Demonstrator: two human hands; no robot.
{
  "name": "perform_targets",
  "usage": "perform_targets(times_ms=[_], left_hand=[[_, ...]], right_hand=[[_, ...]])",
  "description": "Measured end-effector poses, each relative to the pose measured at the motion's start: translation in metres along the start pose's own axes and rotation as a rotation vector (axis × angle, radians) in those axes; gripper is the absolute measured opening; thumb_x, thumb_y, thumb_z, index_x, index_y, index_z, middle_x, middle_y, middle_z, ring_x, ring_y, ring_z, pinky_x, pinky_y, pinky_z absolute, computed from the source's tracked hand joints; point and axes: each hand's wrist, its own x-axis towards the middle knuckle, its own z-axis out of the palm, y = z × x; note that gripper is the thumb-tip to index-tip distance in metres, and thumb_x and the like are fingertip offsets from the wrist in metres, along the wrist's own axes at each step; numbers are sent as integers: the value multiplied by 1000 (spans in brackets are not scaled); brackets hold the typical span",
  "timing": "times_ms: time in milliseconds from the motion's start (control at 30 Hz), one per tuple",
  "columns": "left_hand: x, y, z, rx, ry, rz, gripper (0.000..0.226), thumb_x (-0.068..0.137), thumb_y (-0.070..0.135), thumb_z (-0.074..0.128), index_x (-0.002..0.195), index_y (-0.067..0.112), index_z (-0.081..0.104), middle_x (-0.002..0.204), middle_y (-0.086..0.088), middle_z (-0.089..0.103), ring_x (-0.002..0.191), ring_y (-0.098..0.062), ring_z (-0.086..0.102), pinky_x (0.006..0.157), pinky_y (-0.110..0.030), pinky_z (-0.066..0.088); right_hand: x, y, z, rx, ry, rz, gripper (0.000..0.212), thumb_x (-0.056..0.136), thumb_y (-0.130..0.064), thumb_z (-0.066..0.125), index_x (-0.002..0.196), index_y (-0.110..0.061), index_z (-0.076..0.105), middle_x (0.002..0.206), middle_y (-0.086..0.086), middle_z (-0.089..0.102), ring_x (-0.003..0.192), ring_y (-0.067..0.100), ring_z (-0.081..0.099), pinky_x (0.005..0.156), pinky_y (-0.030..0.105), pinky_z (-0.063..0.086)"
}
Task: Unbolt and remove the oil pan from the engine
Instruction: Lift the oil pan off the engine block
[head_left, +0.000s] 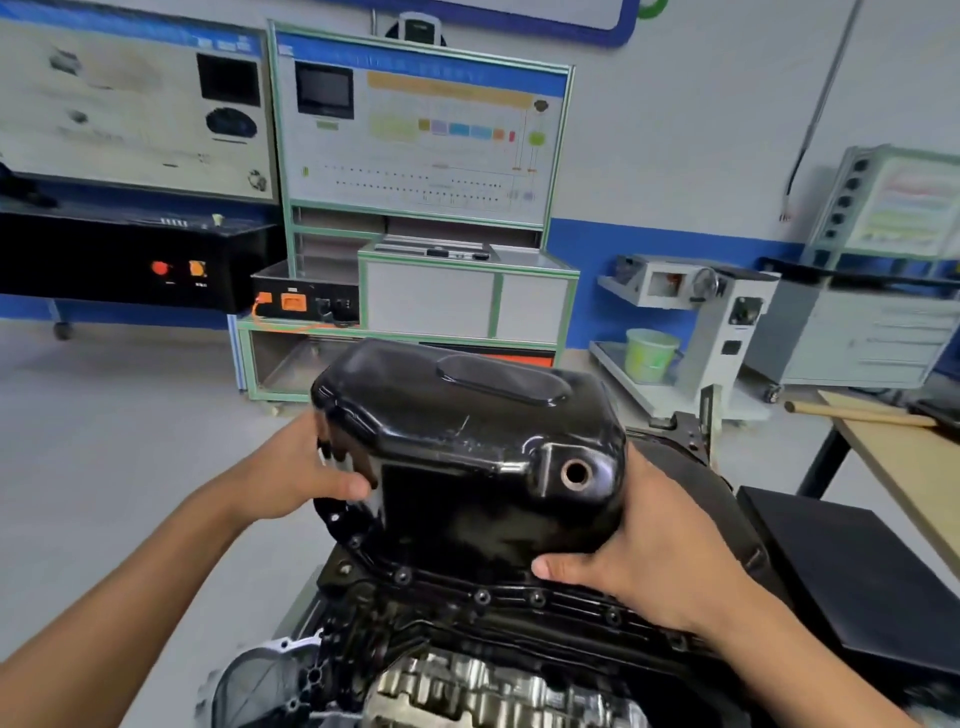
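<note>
The glossy black oil pan (467, 452) is tilted up off the engine (467, 675), its open drain hole facing me and its flange with bolt holes along the near edge. My left hand (301, 467) grips the pan's left side, thumb across the near wall. On the right side my right hand (639, 540) holds the pan, thumb pressed against its lower near wall. Below the lifted pan, bright metal engine internals show at the bottom of the view.
A black pad (852, 577) lies on the right beside the engine. A wooden table (904, 457) with a wooden stick stands further right. Training panels and cabinets (415, 208) line the back wall, with a green bucket (649, 356) on a low stand.
</note>
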Motion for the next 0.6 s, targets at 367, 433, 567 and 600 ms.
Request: perform_targets(times_ms=[367, 433, 567, 600], left_hand=[[41, 85, 6, -123, 62, 287, 125, 38, 79, 81, 130, 0, 51, 121, -20, 65, 114, -22, 63, 97, -34, 50], [59, 106, 28, -128, 53, 332, 124, 42, 82, 78, 129, -2, 52, 122, -18, 65, 116, -20, 62, 100, -35, 48], [98, 147, 117, -232, -3, 387, 119, 44, 79, 80, 121, -8, 55, 104, -1, 71, 102, -12, 64, 96, -31, 49], [107, 159, 146, -273, -50, 386, 110, 44, 76, 82, 118, -2, 59, 102, 5, 73, 101, -12, 66, 95, -31, 50]], right_hand=[[11, -20, -88, -42, 102, 2, 102, 34, -75, 82, 125, -44, 50, 107, -30, 64, 103, -1, 61, 83, 21, 47], [5, -18, -130, -126, 117, 14, 103, 36, -74, 83, 128, -40, 51, 109, -26, 65, 103, 3, 62, 81, 20, 46], [-41, 14, -207, -204, 200, 110, 99, 41, -65, 88, 128, -37, 53, 114, -21, 67, 109, 7, 63, 93, 27, 52], [-58, 28, -224, -223, 227, 156, 100, 41, -65, 88, 130, -35, 53, 118, -19, 67, 112, 9, 63, 98, 32, 52]])
